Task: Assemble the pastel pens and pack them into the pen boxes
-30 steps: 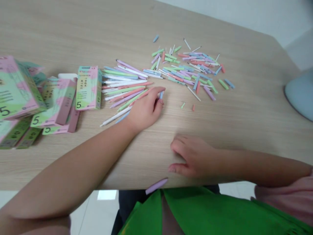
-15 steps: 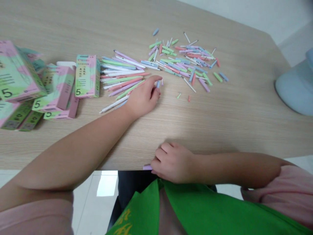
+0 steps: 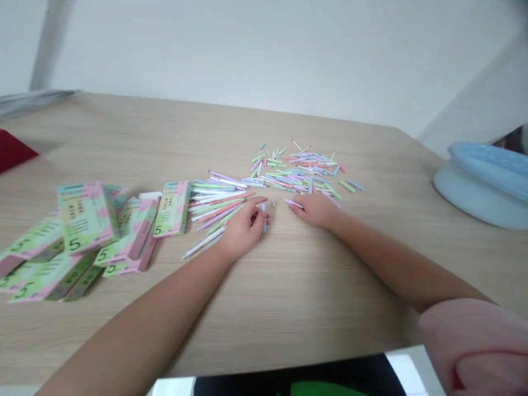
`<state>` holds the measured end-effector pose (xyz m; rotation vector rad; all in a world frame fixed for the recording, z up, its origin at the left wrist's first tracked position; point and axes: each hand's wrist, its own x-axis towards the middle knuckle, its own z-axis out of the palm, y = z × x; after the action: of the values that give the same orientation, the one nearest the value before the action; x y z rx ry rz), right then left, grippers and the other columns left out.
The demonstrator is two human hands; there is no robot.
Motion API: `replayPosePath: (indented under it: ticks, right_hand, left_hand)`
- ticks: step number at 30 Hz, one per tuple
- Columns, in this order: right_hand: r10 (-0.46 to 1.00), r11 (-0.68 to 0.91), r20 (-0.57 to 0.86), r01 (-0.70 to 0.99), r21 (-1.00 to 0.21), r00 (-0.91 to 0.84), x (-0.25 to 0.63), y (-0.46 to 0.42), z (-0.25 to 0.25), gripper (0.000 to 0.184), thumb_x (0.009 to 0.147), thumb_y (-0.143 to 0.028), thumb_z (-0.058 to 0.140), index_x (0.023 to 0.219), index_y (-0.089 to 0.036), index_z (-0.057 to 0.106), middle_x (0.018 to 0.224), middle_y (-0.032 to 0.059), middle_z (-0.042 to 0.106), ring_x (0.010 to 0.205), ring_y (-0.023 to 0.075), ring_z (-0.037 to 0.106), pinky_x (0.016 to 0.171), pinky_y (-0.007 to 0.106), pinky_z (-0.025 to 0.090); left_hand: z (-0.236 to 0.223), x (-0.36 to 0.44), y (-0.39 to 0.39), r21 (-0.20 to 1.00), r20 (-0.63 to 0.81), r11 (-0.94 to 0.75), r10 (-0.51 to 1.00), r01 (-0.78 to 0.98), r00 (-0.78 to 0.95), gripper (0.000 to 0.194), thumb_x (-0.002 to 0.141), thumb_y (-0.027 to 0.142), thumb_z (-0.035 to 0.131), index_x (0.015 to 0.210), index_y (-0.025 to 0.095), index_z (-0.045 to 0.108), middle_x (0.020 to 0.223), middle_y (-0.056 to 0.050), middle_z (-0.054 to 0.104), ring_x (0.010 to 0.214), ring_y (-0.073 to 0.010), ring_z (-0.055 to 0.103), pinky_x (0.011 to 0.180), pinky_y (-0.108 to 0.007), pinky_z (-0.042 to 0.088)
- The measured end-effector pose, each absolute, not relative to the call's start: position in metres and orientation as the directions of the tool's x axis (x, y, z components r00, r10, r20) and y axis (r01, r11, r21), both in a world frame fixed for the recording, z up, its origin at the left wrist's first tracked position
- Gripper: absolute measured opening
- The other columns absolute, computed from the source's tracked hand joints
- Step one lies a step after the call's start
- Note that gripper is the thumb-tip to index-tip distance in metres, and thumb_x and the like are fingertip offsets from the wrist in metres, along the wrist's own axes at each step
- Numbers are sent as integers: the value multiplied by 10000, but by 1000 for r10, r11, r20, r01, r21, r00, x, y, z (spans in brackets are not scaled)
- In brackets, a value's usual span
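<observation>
Now both hands out over the wooden table (image 3: 124, 126), right among the pastel pen parts. Left hand (image 3: 243, 225) curled loosely, thumb and fingers pinching a blue pen barrel (image 3: 263, 212) that stands nearly upright at the fingertips, close beside the row of assembled pens (image 3: 214, 201). Right hand (image 3: 315, 209) resting low and mostly closed, with a purple pen cap (image 3: 293, 203) poking out at the fingertips, at the near edge of the scattered pile of caps and refills (image 3: 301, 168). Blue barrel and purple cap near each other, not touching.

Risks from here, as a judgement only: a light pinch on a thin barrel, so an easy slip and a roll off toward the table edge; a forearm sweeping across the assembled pens and knocking the row askew; a wrist dragging loose caps out of the pile.

Hard to make out: whether the right fingers truly grip the cap or merely press on it. Small parts in the far pile blurred into streaks, types not separable. Printed boxes (image 3: 86, 217) at left soft, only a large "5" legible. Pale blue rounded object (image 3: 482, 181) cut off at the right edge, identity unclear. Pink sleeve (image 3: 474, 341) cropped at bottom right.
</observation>
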<state>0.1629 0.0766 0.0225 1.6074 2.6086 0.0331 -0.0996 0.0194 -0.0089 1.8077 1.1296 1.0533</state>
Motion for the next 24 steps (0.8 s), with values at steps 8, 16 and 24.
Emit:
replayPosePath:
  ticks: [8,16,24]
  right_hand:
    - [952,301,55,953,-14,-300,157,151,15,556,1031,-648,351,1092,-197,670,1069,143,761,936,279,673,751,319,400]
    - [939,327,178,927,-184,-296,160,139,8,414,1066,-502,366,1080,-190,639,1026,128,746,916,260,654,763,314,398]
    - [901,427,278,799,-423,-335,160,93,1,224,976,-187,333,1000,-217,554,974,63,656,970,221,596,874,336,446]
  left_hand:
    - [-14,-100,22,922,253,-306,940,237,227,391,990,405,584,1327,211,543,986,-45,693,890,-184,726,756,-297,559]
    - [-12,-102,23,820,232,-315,946,477,226,201,951,382,612,1036,202,587,851,-5,673,736,-164,633,692,-292,482]
    - [-3,-102,18,626,273,-458,887,631,373,122,958,281,573,968,210,672,957,-41,706,878,-198,640,782,-318,475]
